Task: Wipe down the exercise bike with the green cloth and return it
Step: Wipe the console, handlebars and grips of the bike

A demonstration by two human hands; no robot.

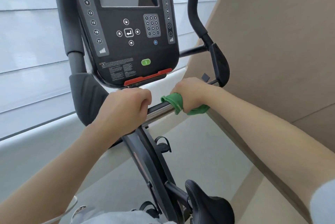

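Cloth first: the green cloth point(178, 103) is wrapped over the chrome crossbar point(159, 110) of the exercise bike point(150, 158), bunched under the right hand point(192, 94), with a loose tail hanging out below the wrist side. The right hand's fingers curl down round cloth and bar together, which looks like a grip meant to rub along the tube rather than dab at it.

The left hand point(125, 109) grips the same bar bare, just beside the cloth with a short stretch of shiny metal between them. It is probably there to brace the person or steady the bar against the wiping pressure.

Judgement: wiping is under way on the handlebar; the return of the cloth is not yet due.

Outward from the bar: the console point(130, 29) stands directly above, dark, with numbered keys, arrow buttons, a green start button point(146, 62) and a red strip point(148, 78) along its lower edge. Curved black handlebars point(196, 11) rise on either side. Below the hands the frame drops to a pedal with strap point(163, 144), and the black saddle point(208, 203) sits near the bottom edge.

Room: pale floor point(208, 151), white blinds point(27, 42) on the left, a tan wall point(281, 33) close on the right. No bench is visible, nor the place where the cloth belongs.
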